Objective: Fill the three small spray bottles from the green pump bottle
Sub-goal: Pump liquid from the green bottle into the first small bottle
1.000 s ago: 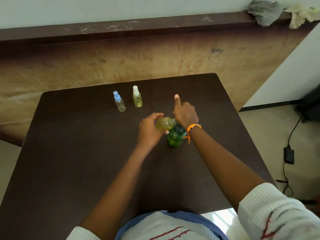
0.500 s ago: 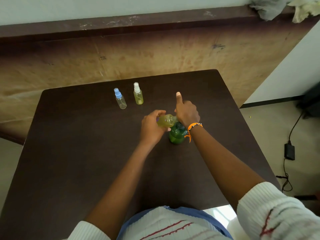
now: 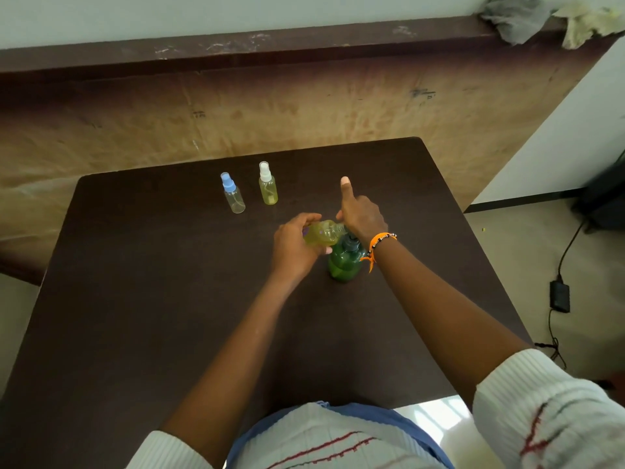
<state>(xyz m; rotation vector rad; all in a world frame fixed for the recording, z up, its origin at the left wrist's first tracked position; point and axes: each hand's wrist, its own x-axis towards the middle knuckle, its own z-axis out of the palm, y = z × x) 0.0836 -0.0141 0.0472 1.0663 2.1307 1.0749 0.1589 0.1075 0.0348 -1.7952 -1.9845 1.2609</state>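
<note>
Work surface: dark brown table (image 3: 169, 316), set against a worn tan wall panel.
Green pump bottle (image 3: 343, 262): upright on the table, right of centre, directly beneath the right hand.
Right hand (image 3: 360, 218): on top of the pump head, which it mostly covers. One finger points straight forward; the others are bent down over the pump. Whether they grip it or only press it cannot be told.
Wristband (image 3: 378, 242): orange, on the right wrist, just beside the pump bottle's shoulder.
Uncapped spray bottle (image 3: 321, 234): small, yellowish contents, tilted nearly horizontal, neck toward the pump, just left of and above the green bottle.
Left hand (image 3: 292, 247): fingers and thumb curled round the uncapped spray bottle, holding it clear of the table.
Blue-capped spray bottle (image 3: 233, 194): upright, well beyond the left hand, contents nearly clear.
White-capped spray bottle (image 3: 268, 186): upright, just right of the blue-capped one, contents yellowish.
Rags (image 3: 517, 18): two, on the ledge, far right.
Power adapter (image 3: 559, 296): on the floor, right of the table.
</note>
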